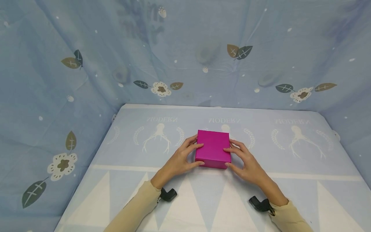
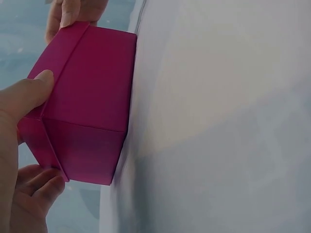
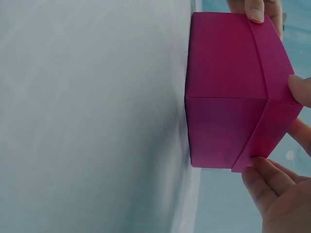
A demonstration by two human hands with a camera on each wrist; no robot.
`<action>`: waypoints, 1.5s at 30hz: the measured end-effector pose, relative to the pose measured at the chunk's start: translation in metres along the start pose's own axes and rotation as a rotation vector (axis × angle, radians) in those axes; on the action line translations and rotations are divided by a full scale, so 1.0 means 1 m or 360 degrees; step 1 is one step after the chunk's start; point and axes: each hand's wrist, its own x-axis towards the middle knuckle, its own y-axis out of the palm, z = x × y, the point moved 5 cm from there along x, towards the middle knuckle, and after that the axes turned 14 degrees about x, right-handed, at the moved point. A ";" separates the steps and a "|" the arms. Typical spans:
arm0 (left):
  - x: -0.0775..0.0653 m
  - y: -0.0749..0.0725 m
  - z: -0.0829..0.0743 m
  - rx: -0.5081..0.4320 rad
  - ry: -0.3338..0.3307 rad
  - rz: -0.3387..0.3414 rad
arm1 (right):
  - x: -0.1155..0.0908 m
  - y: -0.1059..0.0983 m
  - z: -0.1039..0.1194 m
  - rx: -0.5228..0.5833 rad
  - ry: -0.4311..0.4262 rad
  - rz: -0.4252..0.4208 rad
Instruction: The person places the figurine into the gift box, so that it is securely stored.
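Observation:
A square magenta box (image 1: 215, 163) with a fitted lid (image 1: 213, 145) sits on the cloth-covered table, directly in front of the person. From the left side, the left hand (image 1: 180, 161) grips the lid, thumb on its near face and other fingers at its side and top edge. The right hand (image 1: 247, 163) holds the lid's right side in a mirrored grip. In the left wrist view the lid's rim shows as a band around the upper part of the box body (image 2: 92, 77). Seen from the right wrist, the body's (image 3: 221, 58) underside meets the cloth. The box's inside is hidden.
A pale blue and white patterned cloth (image 1: 295, 167) covers the table. Blue fabric (image 1: 185, 42) with printed flowers and leaves hangs behind and at the sides. A small black device (image 1: 168, 195) is strapped at the left wrist and another (image 1: 260, 204) at the right.

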 end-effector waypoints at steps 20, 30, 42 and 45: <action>-0.003 0.007 0.005 0.0033 0.0039 -0.0002 | -0.002 0.002 -0.004 -0.0075 0.0090 0.0045; -0.005 0.011 0.008 0.0018 0.0006 -0.0007 | -0.002 0.003 -0.001 -0.0181 0.0134 0.0086; -0.005 0.012 0.010 -0.0014 -0.0043 -0.0008 | -0.001 0.004 0.008 -0.0460 0.0066 0.0112; -0.004 0.012 0.009 -0.0028 -0.0047 -0.0008 | -0.002 0.003 0.008 -0.0486 0.0047 0.0100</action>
